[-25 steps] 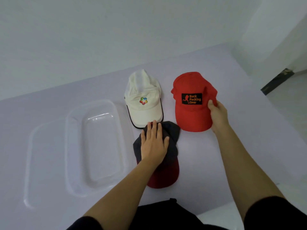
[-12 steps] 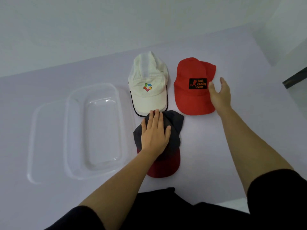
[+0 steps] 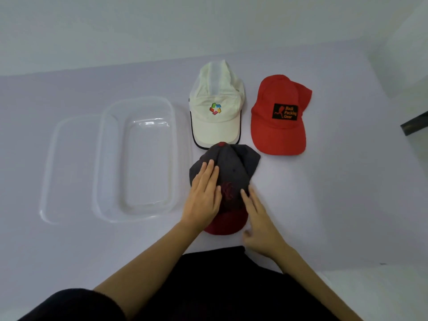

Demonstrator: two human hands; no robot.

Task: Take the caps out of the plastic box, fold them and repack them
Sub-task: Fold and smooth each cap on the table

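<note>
At the table's near edge, my left grip (image 3: pixel 203 200) lies flat and wide on the grey cap (image 3: pixel 234 167), right grip (image 3: pixel 259 218) spread beside it; soft crown, stiffer dark-red brim (image 3: pixel 228 224), so I'd pinch the crown.

Both hands flat on grey cap (image 3: pixel 231 167)

Hard to pin down the place honestly; just a plain white table (image 3: pixel 324 205) against a bare white wall (image 3: pixel 162 26); looks like a staged recording setup, not somebody's home.
</note>
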